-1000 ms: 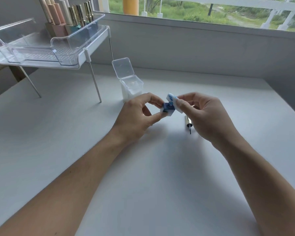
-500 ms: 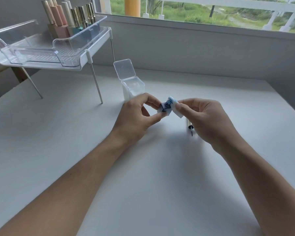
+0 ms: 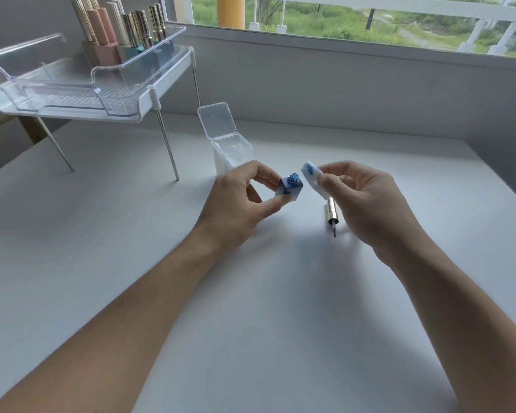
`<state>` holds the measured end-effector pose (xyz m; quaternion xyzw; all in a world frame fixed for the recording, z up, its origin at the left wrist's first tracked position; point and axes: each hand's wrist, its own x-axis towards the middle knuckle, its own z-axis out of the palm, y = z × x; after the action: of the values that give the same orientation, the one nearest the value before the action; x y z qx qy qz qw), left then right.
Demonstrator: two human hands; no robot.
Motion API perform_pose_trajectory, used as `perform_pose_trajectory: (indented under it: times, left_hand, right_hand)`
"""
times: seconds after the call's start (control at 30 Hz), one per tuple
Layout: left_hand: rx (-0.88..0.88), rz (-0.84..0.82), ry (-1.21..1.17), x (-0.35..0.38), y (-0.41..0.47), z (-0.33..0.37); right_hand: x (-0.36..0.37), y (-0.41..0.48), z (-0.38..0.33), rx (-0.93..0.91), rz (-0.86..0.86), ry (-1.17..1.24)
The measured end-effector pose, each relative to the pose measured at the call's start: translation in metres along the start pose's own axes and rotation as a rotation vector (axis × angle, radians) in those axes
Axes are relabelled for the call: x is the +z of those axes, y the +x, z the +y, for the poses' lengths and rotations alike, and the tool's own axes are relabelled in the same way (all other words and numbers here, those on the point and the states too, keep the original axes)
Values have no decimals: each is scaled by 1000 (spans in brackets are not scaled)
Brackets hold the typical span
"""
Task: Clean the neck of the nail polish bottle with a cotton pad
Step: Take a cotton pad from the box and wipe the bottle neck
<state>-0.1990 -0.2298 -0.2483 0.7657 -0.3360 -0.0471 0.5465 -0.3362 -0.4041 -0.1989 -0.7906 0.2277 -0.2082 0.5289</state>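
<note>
Facing upward, the uncapped neck (image 3: 294,176) of the blue nail polish bottle (image 3: 291,189) is left exposed while the bottle is pinched between thumb and fingertips of the left hand (image 3: 236,204). A blue-stained cotton pad (image 3: 312,178) is gripped by the right hand (image 3: 367,204), just right of the neck and apart from it. The brush cap (image 3: 331,214) is laid on the table (image 3: 102,234), partly hidden by the right hand.

My left hand (image 3: 236,207) and right hand (image 3: 370,204) are bare; behind the fingers (image 3: 264,172), both forearms (image 3: 116,323) run bare too.
</note>
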Motion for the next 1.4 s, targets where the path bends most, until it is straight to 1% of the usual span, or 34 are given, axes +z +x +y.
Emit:
perform_pose_trajectory:
  times: [0.33, 0.43, 0.67, 0.8, 0.9, 1.0, 1.1, 1.3, 1.4]
  left_hand:
    - [39, -23, 9, -1, -2, 0]
    - [30, -17, -7, -1, -2, 1]
    - [5, -11, 4, 1, -2, -1]
    - [-31, -7, 15, -1, 0, -4]
    - [-58, -16, 14, -2, 2, -5]
    - [-79, -48, 8, -3, 2, -5]
    - [-68, -108, 23, -5, 3, -8]
    - [-5, -163, 76, -8, 7, -14]
    - [-2, -182, 64, -9, 9, -16]
  right_hand:
    - [5, -1, 5, -65, -28, -62]
    - [6, 0, 7, -83, -35, -49]
    - [7, -1, 7, -62, -41, -44]
    - [7, -2, 7, -53, -82, -76]
    - [3, 0, 7, -58, -41, -81]
    - [-4, 4, 7, -87, 28, -113]
    - [-7, 5, 6, -86, 47, -132]
    - [-4, 3, 9, -63, -24, -227]
    - [-2, 1, 9, -66, -50, -224]
